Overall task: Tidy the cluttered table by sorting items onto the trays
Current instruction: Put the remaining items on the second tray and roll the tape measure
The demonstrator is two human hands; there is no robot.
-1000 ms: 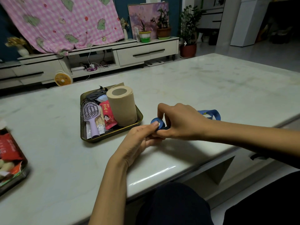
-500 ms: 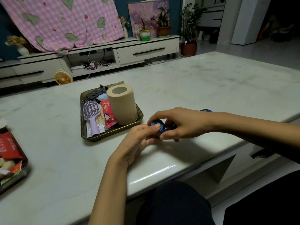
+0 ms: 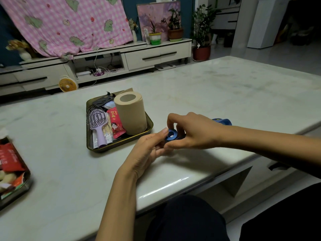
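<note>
Table (image 3: 217, 87): marble top, mostly cleared; no loose clutter is seen apart from what is in the hands.
Centre tray (image 3: 119, 145): already loaded with paper roll (image 3: 130, 113), hairbrush (image 3: 98, 122) and red sachet (image 3: 115, 125); unchanged over the last second. A second tray (image 3: 20, 186) of red packets is cut off at the left edge.
Right hand (image 3: 192, 131): fingers curled over the blue strap roll (image 3: 171, 134) from above. A loose blue tail (image 3: 224, 121) is visible behind the wrist; it was longer a second ago and mostly hidden half a second ago, so the strap is judged to be getting wound in.
Left hand (image 3: 147, 148): partly closed, roll pinched from the near side, thumb at its rim.
Roll is held just above the table, near the centre tray's right corner. Winding is judged nearly finished; placement on a tray is not yet done.
</note>
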